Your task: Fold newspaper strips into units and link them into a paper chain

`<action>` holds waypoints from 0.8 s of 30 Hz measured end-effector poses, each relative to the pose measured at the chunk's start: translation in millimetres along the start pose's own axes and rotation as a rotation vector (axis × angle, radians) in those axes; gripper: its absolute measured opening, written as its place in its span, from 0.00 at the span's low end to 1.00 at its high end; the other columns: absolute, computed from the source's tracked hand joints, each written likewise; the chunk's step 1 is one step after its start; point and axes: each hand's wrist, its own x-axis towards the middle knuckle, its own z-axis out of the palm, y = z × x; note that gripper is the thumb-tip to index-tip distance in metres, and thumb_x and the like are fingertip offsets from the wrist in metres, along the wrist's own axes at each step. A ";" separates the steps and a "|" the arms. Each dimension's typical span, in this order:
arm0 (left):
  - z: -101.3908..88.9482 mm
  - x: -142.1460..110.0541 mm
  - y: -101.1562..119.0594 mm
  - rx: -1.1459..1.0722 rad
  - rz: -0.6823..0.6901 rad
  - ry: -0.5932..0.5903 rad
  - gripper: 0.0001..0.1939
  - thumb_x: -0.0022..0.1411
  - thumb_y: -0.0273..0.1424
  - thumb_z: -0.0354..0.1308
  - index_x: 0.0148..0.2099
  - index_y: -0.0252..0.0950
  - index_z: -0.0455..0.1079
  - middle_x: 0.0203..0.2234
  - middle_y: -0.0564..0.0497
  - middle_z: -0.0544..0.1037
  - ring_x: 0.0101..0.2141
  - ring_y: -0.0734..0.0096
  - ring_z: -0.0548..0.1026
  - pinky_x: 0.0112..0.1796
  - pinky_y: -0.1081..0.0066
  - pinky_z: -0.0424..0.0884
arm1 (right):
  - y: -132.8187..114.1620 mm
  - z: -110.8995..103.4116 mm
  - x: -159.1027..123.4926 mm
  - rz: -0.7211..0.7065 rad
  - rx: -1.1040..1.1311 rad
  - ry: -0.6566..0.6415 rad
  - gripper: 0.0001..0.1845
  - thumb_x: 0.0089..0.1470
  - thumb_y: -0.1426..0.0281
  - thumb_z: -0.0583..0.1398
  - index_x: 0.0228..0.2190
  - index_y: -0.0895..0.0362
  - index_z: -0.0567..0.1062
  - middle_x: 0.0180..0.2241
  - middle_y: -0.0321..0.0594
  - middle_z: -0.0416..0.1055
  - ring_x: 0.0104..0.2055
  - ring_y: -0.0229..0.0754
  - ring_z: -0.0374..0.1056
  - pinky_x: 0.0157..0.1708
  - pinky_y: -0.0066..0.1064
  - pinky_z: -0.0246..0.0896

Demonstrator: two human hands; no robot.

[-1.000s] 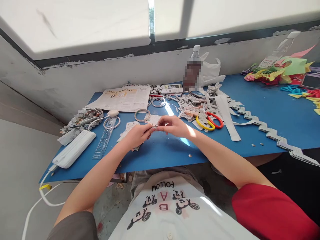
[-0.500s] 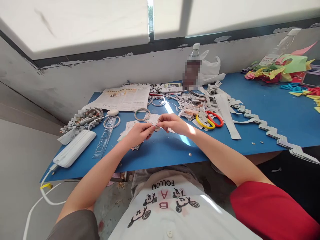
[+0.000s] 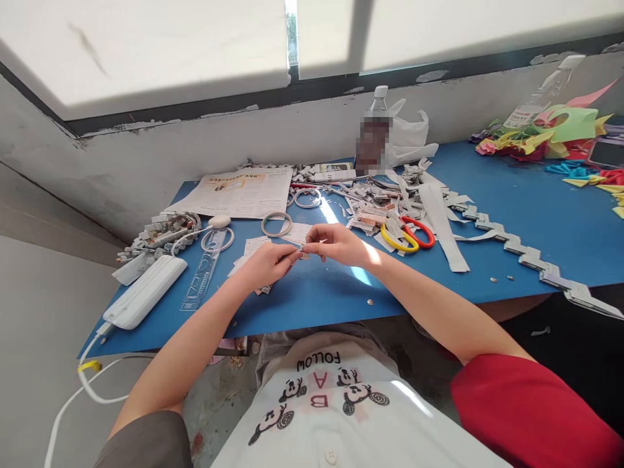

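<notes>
the left hand [image 3: 263,265] and the right hand [image 3: 336,244] are meeting over the near part of the blue surface [image 3: 322,299], and both are pinching a small paper piece [image 3: 305,255] between their fingertips. the piece is sitting right where the hands are coming together, mostly hidden by fingers, so its folds are not showing clearly.

as for how far along things are, the paper work is looking partly done. a zigzag chain [image 3: 531,261] of folded, linked pieces is running down the right side, its near end reaching past the surface edge, and a bundle of folded paper [image 3: 166,227] is lying at the far left. plenty is seeming unjoined: a heap of paper strips [image 3: 370,201] is spreading across the back, loose slips [image 3: 253,246] are lying beside and partly behind the left hand, and a newspaper sheet [image 3: 234,201] is lying flat, looking largely uncut. how many pieces are remaining, the view is not telling.

the scissors [image 3: 429,240] are resting at the near edge of the heap, and a clear ruler [image 3: 197,279] is lying beside the white case [image 3: 146,292].
</notes>
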 end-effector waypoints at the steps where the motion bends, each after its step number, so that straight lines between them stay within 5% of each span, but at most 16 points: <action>1: 0.5 -0.4 -0.9 0.035 0.010 0.014 0.17 0.67 0.36 0.46 0.30 0.35 0.69 0.15 0.55 0.68 0.18 0.75 0.64 0.25 0.74 0.59 | -1.0 -1.4 0.0 0.006 0.025 -0.016 0.14 0.48 0.61 0.64 0.25 0.59 0.72 0.23 0.36 0.69 0.24 0.34 0.63 0.22 0.27 0.62; 7: 2.2 -1.8 -2.9 0.145 0.046 0.034 0.17 0.67 0.36 0.45 0.35 0.36 0.72 0.17 0.53 0.69 0.19 0.74 0.64 0.25 0.74 0.57 | -3.0 -7.7 0.9 0.033 0.010 -0.042 0.11 0.47 0.63 0.65 0.29 0.60 0.76 0.25 0.39 0.74 0.23 0.34 0.65 0.25 0.29 0.66; 12: 2.6 -2.1 -1.7 0.170 0.060 0.028 0.17 0.67 0.36 0.45 0.30 0.36 0.70 0.15 0.54 0.66 0.18 0.75 0.60 0.24 0.74 0.55 | 2.4 -5.4 0.8 -0.007 -0.048 -0.045 0.11 0.48 0.63 0.64 0.29 0.59 0.77 0.26 0.39 0.75 0.24 0.35 0.66 0.25 0.29 0.66; 20: 1.4 -0.6 0.6 0.056 0.017 0.001 0.16 0.66 0.35 0.46 0.33 0.36 0.72 0.15 0.55 0.68 0.19 0.73 0.66 0.26 0.74 0.60 | -0.7 4.5 -4.1 -0.092 -0.214 0.144 0.08 0.50 0.66 0.62 0.26 0.59 0.77 0.26 0.40 0.75 0.28 0.38 0.69 0.29 0.30 0.65; 24: 1.5 -0.9 -1.0 0.029 0.005 -0.005 0.16 0.66 0.35 0.47 0.32 0.36 0.72 0.15 0.55 0.69 0.20 0.72 0.68 0.27 0.74 0.62 | 1.2 1.6 -4.0 -0.027 -0.195 0.053 0.11 0.53 0.64 0.60 0.27 0.59 0.77 0.27 0.40 0.75 0.25 0.36 0.67 0.28 0.30 0.65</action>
